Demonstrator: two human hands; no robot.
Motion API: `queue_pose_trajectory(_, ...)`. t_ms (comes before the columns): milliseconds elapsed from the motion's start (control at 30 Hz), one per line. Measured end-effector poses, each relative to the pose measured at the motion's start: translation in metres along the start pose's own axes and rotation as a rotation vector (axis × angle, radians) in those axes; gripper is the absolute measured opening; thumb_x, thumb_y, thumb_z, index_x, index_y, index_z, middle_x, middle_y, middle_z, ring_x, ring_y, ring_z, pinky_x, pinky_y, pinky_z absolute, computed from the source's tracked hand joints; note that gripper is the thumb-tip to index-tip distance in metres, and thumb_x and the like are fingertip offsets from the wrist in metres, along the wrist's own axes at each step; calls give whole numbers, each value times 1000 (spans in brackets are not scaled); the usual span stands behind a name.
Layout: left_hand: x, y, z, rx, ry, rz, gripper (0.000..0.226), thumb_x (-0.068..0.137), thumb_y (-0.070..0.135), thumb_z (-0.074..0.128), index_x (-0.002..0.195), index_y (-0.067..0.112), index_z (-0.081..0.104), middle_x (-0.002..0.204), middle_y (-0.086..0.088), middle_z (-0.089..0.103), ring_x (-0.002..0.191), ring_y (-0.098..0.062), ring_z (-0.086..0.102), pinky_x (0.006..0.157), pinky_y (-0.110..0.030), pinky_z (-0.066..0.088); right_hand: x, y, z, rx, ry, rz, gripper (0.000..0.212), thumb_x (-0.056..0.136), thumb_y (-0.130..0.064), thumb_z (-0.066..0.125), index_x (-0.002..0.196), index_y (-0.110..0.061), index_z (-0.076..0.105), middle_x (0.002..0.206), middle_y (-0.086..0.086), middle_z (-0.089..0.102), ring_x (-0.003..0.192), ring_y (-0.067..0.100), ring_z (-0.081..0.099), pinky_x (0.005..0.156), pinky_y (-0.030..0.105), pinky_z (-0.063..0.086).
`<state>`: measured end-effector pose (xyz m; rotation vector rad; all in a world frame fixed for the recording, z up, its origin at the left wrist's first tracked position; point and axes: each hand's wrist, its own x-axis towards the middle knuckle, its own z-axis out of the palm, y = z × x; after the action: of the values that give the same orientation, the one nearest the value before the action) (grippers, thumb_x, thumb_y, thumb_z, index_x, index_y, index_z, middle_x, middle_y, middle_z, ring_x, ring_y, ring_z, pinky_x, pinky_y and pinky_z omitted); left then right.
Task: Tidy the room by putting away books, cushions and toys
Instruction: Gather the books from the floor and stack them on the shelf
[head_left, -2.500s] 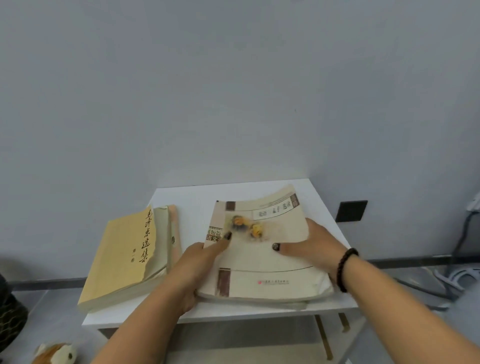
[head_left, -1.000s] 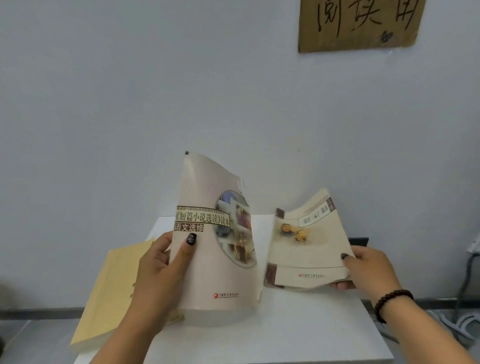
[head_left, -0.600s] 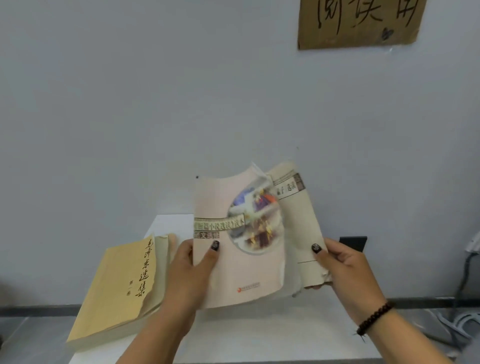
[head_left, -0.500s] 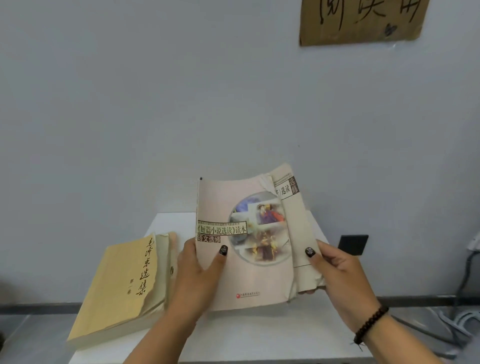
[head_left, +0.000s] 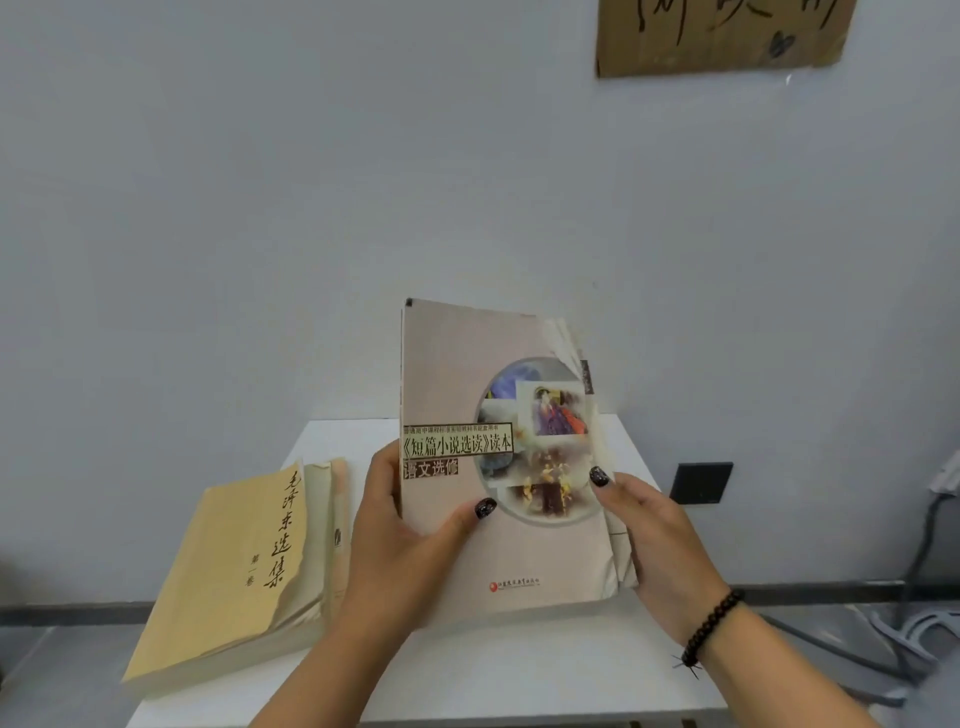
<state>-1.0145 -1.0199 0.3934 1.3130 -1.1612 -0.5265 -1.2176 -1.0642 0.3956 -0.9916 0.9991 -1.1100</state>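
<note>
I hold two thin beige paperbacks stacked upright above a small white table (head_left: 545, 670). The front book (head_left: 467, 384) has a round picture collage on its cover; the second book (head_left: 602, 447) shows only as a strip behind its right edge. My left hand (head_left: 405, 540) grips the stack's left side, thumb on the cover. My right hand (head_left: 649, 540), with a dark bead bracelet on its wrist, grips the right side. A thick yellow book (head_left: 234, 566) lies flat on the table's left part, overhanging the edge.
A brown cardboard sign (head_left: 722, 31) hangs on the white wall at the top right. A black wall socket (head_left: 701, 483) sits to the right of the table, with grey cables (head_left: 924, 613) on the floor beyond it.
The two thin books were lifted off the table, held apart in separate hands, then brought together. They now stand as one stack between both hands.
</note>
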Motion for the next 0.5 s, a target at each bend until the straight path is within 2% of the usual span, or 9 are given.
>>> queue_pose_trajectory(100,-10,4,4,22,4,77,48,64,24,86,96,32,51,90,35,63,81,9,62,65,-6,45,-5,-3,8,-59,14,-97,37,72,-27,68,106,-12,66,97,6,76,89,19,73,71,30,59)
queue_pose_trajectory(200,-17,8,8,30,11,119,41,61,38,77,93,30,51,91,34,64,82,11,62,66,-2,43,-12,-7,14,-127,26,-192,39,64,-26,73,101,-15,66,89,-4,76,82,9,72,62,18,55)
queue_pose_trajectory(300,-15,7,8,-19,19,115,43,69,33,81,99,31,51,93,35,64,85,11,63,67,-3,45,-20,-11,16,-130,-17,-266,37,60,-21,76,95,-12,69,86,1,77,82,14,73,62,19,56)
queue_pose_trajectory(400,-10,2,5,-55,31,81,37,73,20,85,95,28,56,85,32,67,78,10,63,63,-5,45,-24,-16,18,-99,-91,-306,44,51,-22,80,93,-13,69,85,1,77,83,15,74,62,21,56)
queue_pose_trajectory(467,-13,4,5,-74,37,105,42,63,35,88,94,29,59,84,31,68,76,10,64,61,-5,46,-24,-17,16,-91,-72,-327,52,45,-30,83,91,-12,70,85,3,77,84,18,74,62,22,56)
queue_pose_trajectory(500,-16,5,6,-73,36,127,47,57,35,89,93,29,59,83,31,68,75,9,64,60,-5,46,-24,-19,16,-86,-54,-348,53,41,-35,85,88,-13,72,84,4,76,83,19,74,61,22,56)
